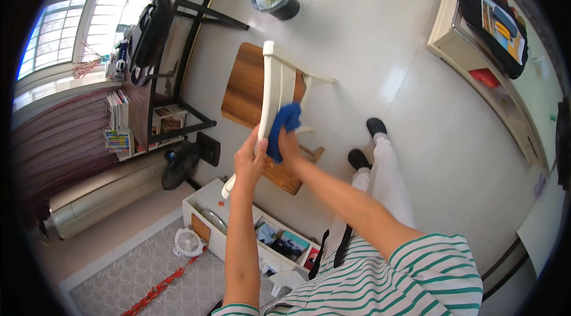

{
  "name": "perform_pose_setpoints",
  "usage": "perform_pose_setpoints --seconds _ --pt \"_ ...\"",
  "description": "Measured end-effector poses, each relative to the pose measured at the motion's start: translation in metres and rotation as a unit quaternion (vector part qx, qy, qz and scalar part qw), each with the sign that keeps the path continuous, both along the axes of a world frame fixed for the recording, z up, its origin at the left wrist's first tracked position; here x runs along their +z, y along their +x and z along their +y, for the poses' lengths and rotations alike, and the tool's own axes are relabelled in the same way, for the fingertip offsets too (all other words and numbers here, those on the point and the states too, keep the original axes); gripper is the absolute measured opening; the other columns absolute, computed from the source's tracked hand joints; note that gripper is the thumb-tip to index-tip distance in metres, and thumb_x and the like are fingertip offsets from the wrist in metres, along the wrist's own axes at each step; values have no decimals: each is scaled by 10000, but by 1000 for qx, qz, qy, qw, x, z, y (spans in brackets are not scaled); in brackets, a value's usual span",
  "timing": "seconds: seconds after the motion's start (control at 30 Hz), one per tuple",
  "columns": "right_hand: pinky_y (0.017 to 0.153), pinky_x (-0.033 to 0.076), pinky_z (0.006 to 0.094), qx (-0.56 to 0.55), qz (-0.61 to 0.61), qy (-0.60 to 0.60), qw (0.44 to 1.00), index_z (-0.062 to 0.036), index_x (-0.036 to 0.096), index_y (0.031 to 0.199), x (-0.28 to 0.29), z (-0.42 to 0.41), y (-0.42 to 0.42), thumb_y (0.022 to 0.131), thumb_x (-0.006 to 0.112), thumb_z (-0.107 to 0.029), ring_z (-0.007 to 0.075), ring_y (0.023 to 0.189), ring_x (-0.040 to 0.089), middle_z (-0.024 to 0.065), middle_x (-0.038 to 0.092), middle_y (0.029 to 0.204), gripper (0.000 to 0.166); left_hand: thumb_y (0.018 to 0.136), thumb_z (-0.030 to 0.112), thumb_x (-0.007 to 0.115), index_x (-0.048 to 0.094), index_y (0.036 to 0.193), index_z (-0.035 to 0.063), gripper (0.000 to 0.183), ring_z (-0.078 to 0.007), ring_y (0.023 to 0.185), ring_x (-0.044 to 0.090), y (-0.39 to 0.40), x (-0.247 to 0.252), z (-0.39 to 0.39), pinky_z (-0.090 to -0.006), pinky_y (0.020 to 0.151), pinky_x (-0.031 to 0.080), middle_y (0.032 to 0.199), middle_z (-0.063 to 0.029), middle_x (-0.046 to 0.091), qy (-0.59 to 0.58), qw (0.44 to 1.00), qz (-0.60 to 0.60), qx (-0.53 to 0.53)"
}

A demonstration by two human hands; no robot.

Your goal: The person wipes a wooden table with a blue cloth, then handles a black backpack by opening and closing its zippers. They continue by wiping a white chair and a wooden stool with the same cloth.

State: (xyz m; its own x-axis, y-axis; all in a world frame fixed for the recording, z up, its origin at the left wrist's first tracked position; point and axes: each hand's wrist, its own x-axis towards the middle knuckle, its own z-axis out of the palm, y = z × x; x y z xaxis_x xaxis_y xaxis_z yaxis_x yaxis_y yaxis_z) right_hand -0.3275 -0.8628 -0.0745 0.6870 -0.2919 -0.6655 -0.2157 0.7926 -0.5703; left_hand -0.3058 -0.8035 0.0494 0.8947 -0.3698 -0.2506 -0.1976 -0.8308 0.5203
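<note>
A cream-painted chair (266,88) with a curved top rail stands before me, its backrest towards me. My left hand (250,155) grips the top rail near its lower end in the picture, thumb on the near face. My right hand (287,144), slightly blurred, holds a blue cloth (283,128) against the backrest. Beyond the rail lies a brown wooden surface (243,86) with dark grain. Another wooden piece (283,177) shows below my hands; whether it belongs to the same chair I cannot tell.
A lined waste bin (285,9) stands on the floor at the top. At left are a dark-framed desk (154,93) and a black fan (180,166). An open cream drawer unit (263,251) lies below. A long cabinet (486,93) bearing a black backpack (475,8) is at right.
</note>
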Motion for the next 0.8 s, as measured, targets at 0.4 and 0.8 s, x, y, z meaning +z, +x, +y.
perform_pose_setpoints --seconds 0.4,0.8 --pt "915 435 362 34 -51 111 992 2 358 1353 -67 47 -11 1013 369 -344 236 1057 534 122 541 1203 486 1004 497 252 515 1303 42 605 -215 1103 569 -8 -7 -10 -324 972 393 1175 -114 622 -49 996 2 69" --pt "698 430 308 -144 -133 -211 957 -17 525 999 86 -74 50 1014 376 -366 161 748 515 60 550 843 380 984 569 137 379 1388 -3 741 -210 1175 501 5 -27 12 -308 1051 297 1257 -142 556 -211 969 98 85"
